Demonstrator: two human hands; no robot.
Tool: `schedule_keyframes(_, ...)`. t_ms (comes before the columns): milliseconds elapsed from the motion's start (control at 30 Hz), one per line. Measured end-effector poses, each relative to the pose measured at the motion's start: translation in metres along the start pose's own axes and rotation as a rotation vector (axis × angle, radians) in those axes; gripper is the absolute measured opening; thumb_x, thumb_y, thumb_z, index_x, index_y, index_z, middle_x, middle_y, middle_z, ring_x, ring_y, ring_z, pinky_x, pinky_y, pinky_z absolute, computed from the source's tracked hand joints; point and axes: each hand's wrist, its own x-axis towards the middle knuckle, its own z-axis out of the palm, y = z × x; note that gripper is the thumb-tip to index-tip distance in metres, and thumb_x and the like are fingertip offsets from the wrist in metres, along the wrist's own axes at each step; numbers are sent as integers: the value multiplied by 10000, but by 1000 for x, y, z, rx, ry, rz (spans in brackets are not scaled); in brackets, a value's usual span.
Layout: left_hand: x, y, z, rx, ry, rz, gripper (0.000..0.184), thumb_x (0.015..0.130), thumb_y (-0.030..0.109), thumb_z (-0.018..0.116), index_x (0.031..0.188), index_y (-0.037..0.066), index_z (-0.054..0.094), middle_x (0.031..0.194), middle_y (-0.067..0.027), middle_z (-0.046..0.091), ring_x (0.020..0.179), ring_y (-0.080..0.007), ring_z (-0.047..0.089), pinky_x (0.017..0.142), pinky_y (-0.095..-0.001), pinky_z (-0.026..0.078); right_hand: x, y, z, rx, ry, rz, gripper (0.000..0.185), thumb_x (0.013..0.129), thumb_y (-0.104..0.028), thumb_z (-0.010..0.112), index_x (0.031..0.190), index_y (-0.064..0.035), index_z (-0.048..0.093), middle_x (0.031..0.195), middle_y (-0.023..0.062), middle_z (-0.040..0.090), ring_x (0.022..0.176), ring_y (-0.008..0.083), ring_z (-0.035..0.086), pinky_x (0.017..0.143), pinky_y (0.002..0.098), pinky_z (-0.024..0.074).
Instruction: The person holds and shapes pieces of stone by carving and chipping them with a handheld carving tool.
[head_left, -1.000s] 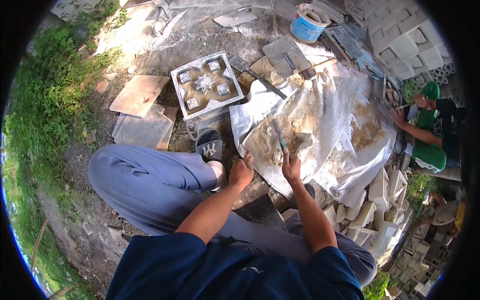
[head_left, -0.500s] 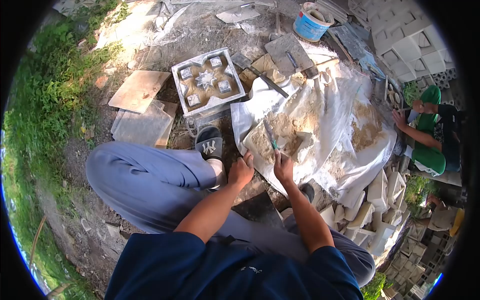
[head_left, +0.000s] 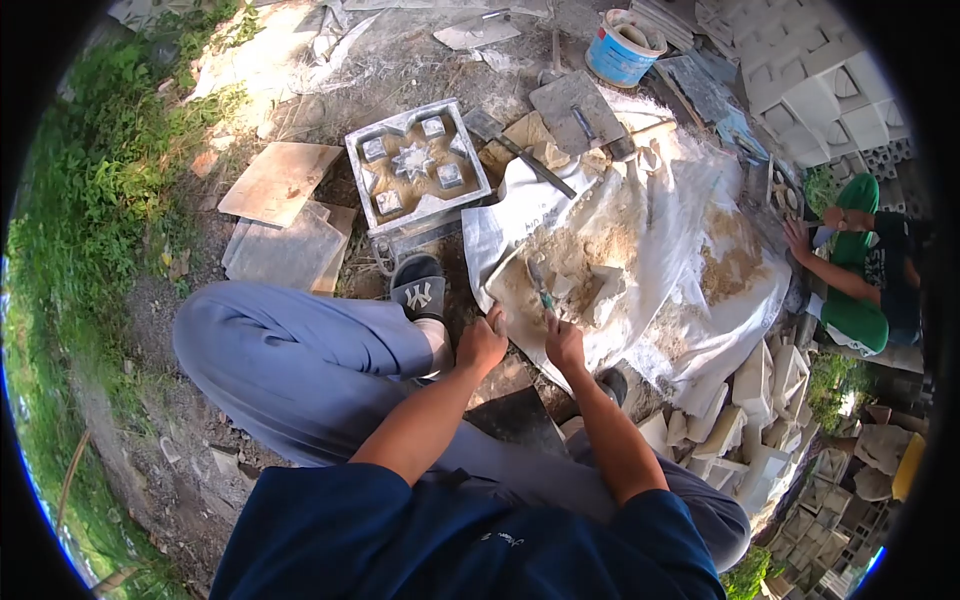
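My right hand (head_left: 565, 343) is wrapped around the green handle of a small trowel (head_left: 538, 280). Its narrow blade points away from me over crumbly tan sand mix (head_left: 570, 255). That mix lies in lumps on a white woven sack (head_left: 650, 250). My left hand (head_left: 484, 342) is closed at the sack's near left edge, left of the trowel; the exact grip is partly hidden. Beyond it sits a square metal mould (head_left: 417, 165) with a star and several raised blocks inside. A flat dark bar (head_left: 540, 168) lies across the sack's far edge.
Flat boards (head_left: 280, 185) are stacked at the left. A blue and white bucket (head_left: 624, 50) and a plate with a handle (head_left: 578, 110) are at the far side. Pale cast blocks (head_left: 755, 390) pile up at right. Another person in green trousers (head_left: 857, 270) sits beyond.
My right hand has drawn the trowel slightly toward me and left, its blade now lower in the mix. My left hand stays in about the same place.
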Motion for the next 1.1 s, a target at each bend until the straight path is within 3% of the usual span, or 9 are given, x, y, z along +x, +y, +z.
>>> schedule_keyframes(167,0,-1,1,2,12,13,492,938,449,447,1021,-4,620,931,-309,641,900,-465,623,812,-519,495,10,2,-5,-7,-14,-1,570,936,-448,514,737,72,633,699,335,574,745,504,588,664,540,441)
schedule_keyframes(333,0,-7,5,-16,0,-22,492,934,445,452,979,-13,625,963,-321,632,942,-463,614,846,-515,485,-4,-3,-4,169,120,-102,592,940,-449,505,677,70,613,694,329,574,738,503,585,658,533,440)
schedule_keyframes(400,2,0,3,-17,-15,-17,490,932,446,455,978,-9,629,971,-329,627,954,-460,612,854,-515,482,2,5,-1,-43,-72,78,591,947,-450,487,688,63,622,711,331,577,747,500,587,666,534,437)
schedule_keyframes(633,0,-4,4,-2,-13,-55,526,937,467,440,1009,-24,613,970,-310,637,946,-440,624,851,-508,489,0,-8,-4,77,31,-102,556,973,-389,472,677,71,579,667,322,531,658,480,559,597,517,404)
schedule_keyframes(667,0,-4,5,4,1,-63,486,946,447,433,1056,13,623,948,-314,632,942,-465,607,853,-524,474,-2,-10,-4,168,90,-171,557,978,-370,476,647,73,540,617,316,491,582,468,532,541,508,370)
schedule_keyframes(833,-4,8,-9,38,-34,46,458,941,470,427,1246,165,580,985,-268,644,950,-458,612,856,-513,485,-1,7,3,-11,-31,40,621,957,-450,481,650,82,574,677,332,551,703,493,586,621,527,419)
schedule_keyframes(900,-7,12,-13,50,-54,-72,422,943,462,423,1283,252,557,983,-257,646,958,-456,609,857,-516,483,3,-4,-3,33,5,-19,620,961,-443,479,641,81,565,666,331,542,683,488,580,608,525,412)
schedule_keyframes(1033,-4,2,-2,35,-23,-22,410,945,449,420,1271,251,571,976,-263,647,951,-453,612,859,-518,482,-1,-11,-1,158,75,-142,577,981,-392,462,653,77,530,644,324,508,611,472,539,557,512,372)
schedule_keyframes(1100,0,2,-1,41,-45,-121,429,946,442,420,1225,170,599,956,-281,646,936,-459,616,856,-521,481,0,-6,2,113,128,-188,526,980,-370,462,706,68,562,667,321,529,645,486,547,567,516,386)
